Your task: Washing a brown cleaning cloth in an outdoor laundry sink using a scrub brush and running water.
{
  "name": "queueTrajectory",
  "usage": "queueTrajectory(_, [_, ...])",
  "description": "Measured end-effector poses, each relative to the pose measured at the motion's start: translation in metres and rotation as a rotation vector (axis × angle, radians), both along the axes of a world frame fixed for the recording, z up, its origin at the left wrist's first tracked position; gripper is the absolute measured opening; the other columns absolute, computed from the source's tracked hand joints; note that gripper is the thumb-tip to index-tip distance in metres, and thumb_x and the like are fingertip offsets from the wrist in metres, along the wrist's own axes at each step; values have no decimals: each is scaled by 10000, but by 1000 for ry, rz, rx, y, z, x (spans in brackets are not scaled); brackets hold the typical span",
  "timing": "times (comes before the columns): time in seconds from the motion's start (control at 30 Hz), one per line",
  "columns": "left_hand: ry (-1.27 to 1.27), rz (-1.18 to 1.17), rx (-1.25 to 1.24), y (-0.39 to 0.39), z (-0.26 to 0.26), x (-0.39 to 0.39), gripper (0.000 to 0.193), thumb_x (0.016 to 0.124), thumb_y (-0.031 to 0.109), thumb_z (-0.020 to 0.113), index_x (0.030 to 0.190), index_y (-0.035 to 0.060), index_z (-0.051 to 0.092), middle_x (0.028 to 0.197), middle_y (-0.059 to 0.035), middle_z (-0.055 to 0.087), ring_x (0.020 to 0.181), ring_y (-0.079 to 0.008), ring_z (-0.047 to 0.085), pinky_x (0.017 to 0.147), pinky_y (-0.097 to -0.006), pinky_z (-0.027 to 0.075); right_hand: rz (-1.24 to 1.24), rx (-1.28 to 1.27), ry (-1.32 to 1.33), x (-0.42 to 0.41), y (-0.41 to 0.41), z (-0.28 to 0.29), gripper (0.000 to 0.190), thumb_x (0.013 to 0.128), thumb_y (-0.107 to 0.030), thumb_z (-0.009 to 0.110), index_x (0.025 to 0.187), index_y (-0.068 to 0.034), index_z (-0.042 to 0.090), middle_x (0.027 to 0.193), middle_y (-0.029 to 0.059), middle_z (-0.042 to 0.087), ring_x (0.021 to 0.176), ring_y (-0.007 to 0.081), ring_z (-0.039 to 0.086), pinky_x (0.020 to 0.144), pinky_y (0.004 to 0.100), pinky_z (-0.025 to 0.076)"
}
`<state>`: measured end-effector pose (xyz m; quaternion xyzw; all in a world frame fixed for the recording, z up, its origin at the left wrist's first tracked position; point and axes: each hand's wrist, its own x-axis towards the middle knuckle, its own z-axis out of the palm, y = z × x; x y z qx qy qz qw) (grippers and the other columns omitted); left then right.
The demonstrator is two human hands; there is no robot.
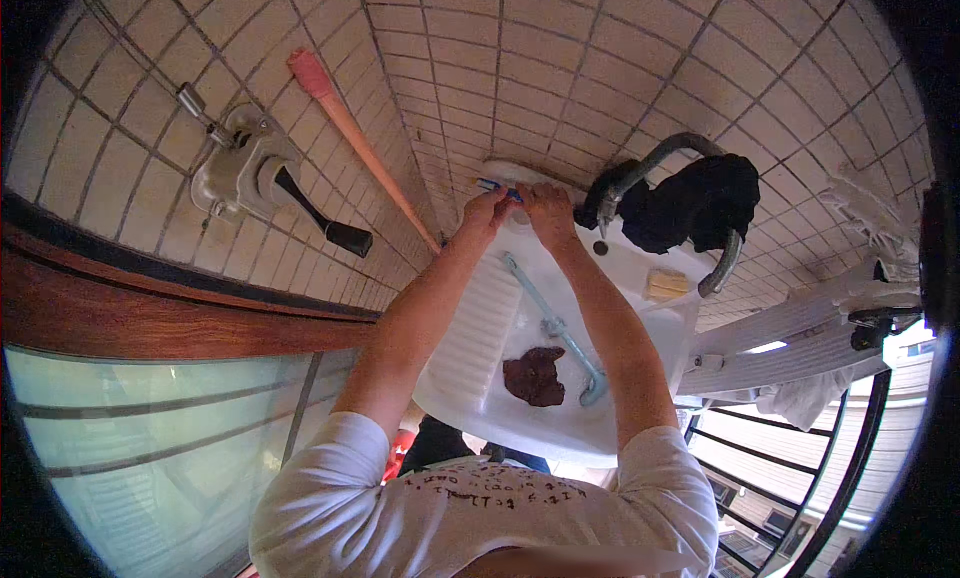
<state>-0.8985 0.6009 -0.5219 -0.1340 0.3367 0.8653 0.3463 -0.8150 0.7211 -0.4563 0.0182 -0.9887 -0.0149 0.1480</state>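
Both hands meet at the back rim of a white laundry sink (457,353) with a ribbed washboard side. My left hand (482,214) and my right hand (551,209) grip a small, slim blue item (489,184). Its left end sticks out past my left fingers; its exact kind is unclear, and my fingers hide much of it. Below my forearms, in the basin, a crumpled dark brown cloth (534,377) lies near a light-blue long-handled plastic tool (551,323). The tool slants across the basin and passes close to my right forearm in the picture.
Black cloth (675,203) hangs over a curved grey metal pipe (726,266) at the sink's right. A yellow block (666,285), soap or sponge, sits on the ledge. Along the tiled left wall are a pink-ended pole (360,146) and a crank with a black handle (349,239).
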Motion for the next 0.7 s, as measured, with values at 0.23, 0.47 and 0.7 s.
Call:
queueTrajectory(0.23, [0, 75, -95, -8, -19, -4, 126, 822, 68, 580, 914, -15, 561, 861, -112, 597, 765, -207, 609, 657, -281, 554, 11, 51, 314, 22, -8, -15, 318, 736, -176, 585, 1051, -143, 564, 948, 41, 545, 906, 221, 509, 780, 388, 386])
queueTrajectory(0.47, [461, 122, -478, -31, -71, -26, 185, 823, 94, 590, 976, 1, 542, 862, -86, 584, 737, -189, 590, 633, -278, 546, -80, -289, 271, 42, -47, -31, 309, 714, -223, 648, 996, -115, 584, 1033, 73, 503, 962, 263, 475, 780, 405, 379])
queueTrajectory(0.7, [129, 153, -286, -13, -52, -9, 199, 825, 140, 610, 907, -23, 529, 819, -111, 570, 702, -194, 586, 603, -263, 544, -118, -371, 238, 55, -35, -50, 237, 671, -185, 684, 870, -108, 581, 1040, 79, 497, 914, 247, 496, 732, 398, 400])
